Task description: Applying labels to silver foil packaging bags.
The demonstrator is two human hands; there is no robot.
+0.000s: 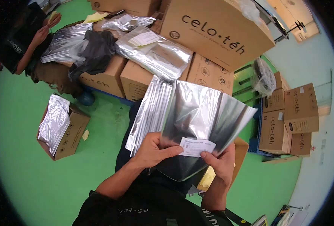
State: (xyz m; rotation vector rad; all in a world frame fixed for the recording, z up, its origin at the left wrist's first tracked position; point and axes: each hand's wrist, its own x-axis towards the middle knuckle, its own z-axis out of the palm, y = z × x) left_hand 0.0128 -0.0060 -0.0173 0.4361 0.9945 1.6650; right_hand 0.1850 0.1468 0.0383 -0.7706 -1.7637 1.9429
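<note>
Both my hands hold a silver foil bag in front of me, its upper part fanned out as several layers. A white printed label lies across its lower part. My left hand grips the bag's left side, thumb on the label's left edge. On the other side my right hand grips the bag, its thumb pressing the label's lower right corner. The fingers behind the foil are hidden. A stack of silver foil bags lies across my lap, just left of the held one.
Cardboard boxes ahead bear a large foil bag and a black plastic bag. An open box of foil bags stands on the floor at left. Another person's hand shows far left. Boxes are stacked at right.
</note>
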